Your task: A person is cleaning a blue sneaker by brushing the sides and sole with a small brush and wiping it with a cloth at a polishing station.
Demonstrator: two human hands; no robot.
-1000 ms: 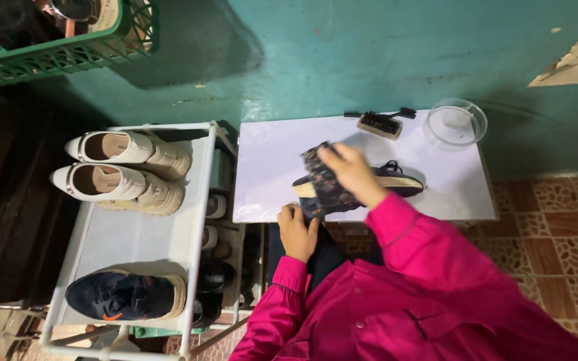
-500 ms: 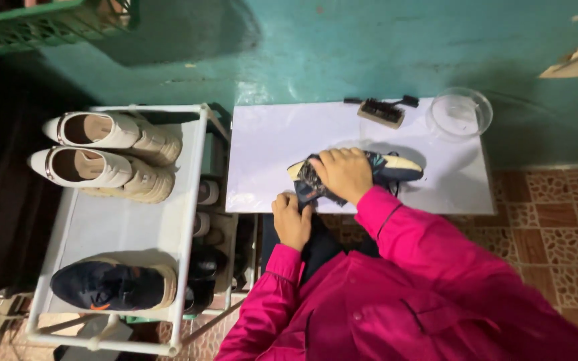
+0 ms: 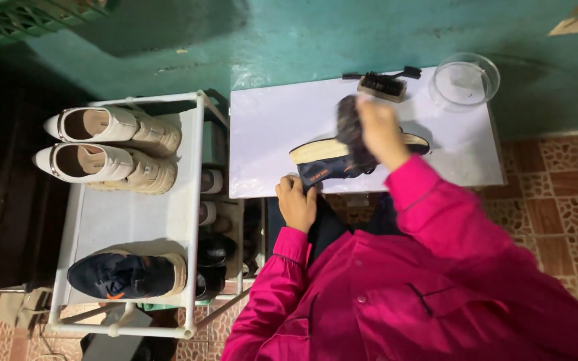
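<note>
A navy shoe with a cream sole [image 3: 329,160] lies on its side on the white table [image 3: 269,127]. My left hand [image 3: 297,200] grips the shoe's heel end at the table's near edge. My right hand [image 3: 379,130] is blurred above the shoe and is shut on a dark cloth [image 3: 350,130] that hangs against the shoe's upper. Both arms wear pink sleeves.
A shoe brush [image 3: 382,83] and a clear round bowl [image 3: 464,80] sit at the table's far edge. To the left stands a white shoe rack [image 3: 128,220] with two cream shoes [image 3: 105,144] and one navy shoe [image 3: 125,274]. A green crate [image 3: 28,23] is at top left.
The view has shifted slightly. My right hand has lifted with the cloth from low on the shoe toward the table's far side. My left hand keeps its grip on the shoe.
</note>
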